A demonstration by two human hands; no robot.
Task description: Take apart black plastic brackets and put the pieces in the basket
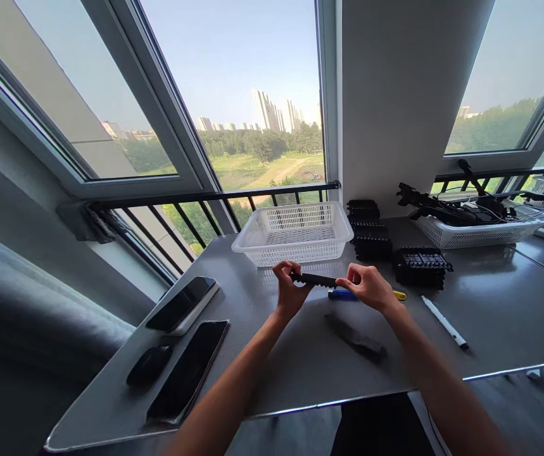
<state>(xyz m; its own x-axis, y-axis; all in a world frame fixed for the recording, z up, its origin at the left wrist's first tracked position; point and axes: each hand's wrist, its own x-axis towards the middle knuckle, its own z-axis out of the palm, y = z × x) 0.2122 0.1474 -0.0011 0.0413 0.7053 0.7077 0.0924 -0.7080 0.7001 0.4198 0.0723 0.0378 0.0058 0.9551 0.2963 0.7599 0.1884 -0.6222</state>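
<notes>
My left hand and my right hand are raised over the desk, in front of a white basket. Between them they hold a thin black toothed strip, level and lengthwise. Fingers and thumb of the left hand close on its left end; the right hand pinches the other end. Behind the right hand lies a blue and yellow tool, partly hidden by that hand. Closer to me, a dark, elongated piece rests on the desk; its kind is unclear. A white marker with a black end lies to the right.
The white basket stands near the railing. Stacked black toothed pieces and another black stack sit right of it. A second basket holds black gear and cables. Two phones and a black mouse lie left.
</notes>
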